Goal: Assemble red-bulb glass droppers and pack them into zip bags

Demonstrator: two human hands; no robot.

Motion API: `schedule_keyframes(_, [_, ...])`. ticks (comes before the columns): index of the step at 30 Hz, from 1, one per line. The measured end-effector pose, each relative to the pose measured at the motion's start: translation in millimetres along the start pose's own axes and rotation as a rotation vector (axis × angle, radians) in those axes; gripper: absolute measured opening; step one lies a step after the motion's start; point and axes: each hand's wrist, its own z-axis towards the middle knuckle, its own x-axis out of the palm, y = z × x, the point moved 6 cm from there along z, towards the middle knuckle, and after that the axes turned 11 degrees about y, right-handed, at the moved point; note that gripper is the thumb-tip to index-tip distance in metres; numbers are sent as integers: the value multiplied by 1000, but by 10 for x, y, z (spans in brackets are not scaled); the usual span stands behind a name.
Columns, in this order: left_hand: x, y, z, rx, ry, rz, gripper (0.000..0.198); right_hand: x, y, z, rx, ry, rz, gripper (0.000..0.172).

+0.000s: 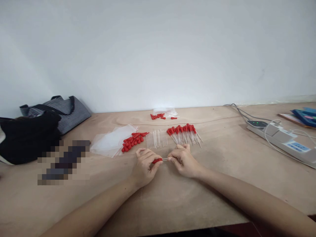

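Note:
My left hand [145,166] is closed on a red rubber dropper bulb [157,161]. Between thumb and fingers, my right hand [182,160] pinches a thin clear dropper tube [165,159], whose other end meets the mouth of the bulb; how deep it sits inside I cannot tell. Just beyond my hands lies a row of bare clear tubes [156,139]. To their left is a pile of loose red bulbs [133,141]. On the right, several droppers [185,133] with red bulbs on their tubes lie side by side.
Clear zip bags [107,141] lie left of the bulbs. Near the wall is another bag [164,111] with more red bulbs [157,116]. A striped bag [74,113] and a black bag [32,140] stand at left. On the right are a power strip [283,138] with cables and a blue case [306,117].

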Motion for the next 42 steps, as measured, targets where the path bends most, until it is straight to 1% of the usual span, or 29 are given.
schedule_keyframes(5, [-9, -22, 3, 12, -7, 29, 15, 48, -11, 12, 17, 49, 10, 22])
schedule_keyframes(9, [-6, -33, 6, 20, 9, 27, 16, 83, -38, 24, 25, 84, 60, 22])
schedule_keyframes(14, [-25, -31, 18, 1, 21, 63, 15, 70, -69, 55, 6, 123, 102, 26])
schedule_keyframes(16, [-45, -17, 23, -23, 13, 91, 16, 13, -55, 60, -39, 114, 33, 28])
schedule_keyframes(20, [-69, 15, 29, -47, -15, 98, 18, -117, -8, 33, -139, 43, -190, 23])
schedule_keyframes(22, [-61, 33, 35, -42, -11, 95, 18, -136, 9, 15, -168, 29, -280, 22])
schedule_keyframes(25, [-73, 106, 52, -45, -5, 127, 13, -105, 10, 16, -189, 57, -336, 21])
schedule_keyframes(26, [-98, 157, 57, -67, -12, 147, 15, -97, -11, 34, -165, 62, -329, 20])
schedule_keyframes(27, [-135, 224, 61, -104, -25, 171, 21, -101, -49, 63, -115, 50, -309, 19])
schedule_keyframes(29, [-230, 391, 60, -198, -52, 225, 33, -133, -170, 146, 52, -17, -242, 18])
schedule_keyframes(31, [-326, 562, 50, -283, -70, 289, 30, -159, -304, 243, 235, -103, -171, 18])
schedule_keyframes(33, [-398, 711, 32, -351, -82, 353, 23, -154, -392, 354, 356, -163, -158, 20])
schedule_keyframes(35, [-421, 813, 20, -377, -70, 402, 20, -126, -444, 467, 434, -188, -195, 23])
schedule_keyframes(37, [-407, 868, 13, -376, -47, 436, 18, -91, -484, 558, 491, -188, -235, 24])
schedule_keyframes(42, [-354, 918, 16, -374, -16, 479, 15, -30, -540, 678, 527, -141, -295, 20])
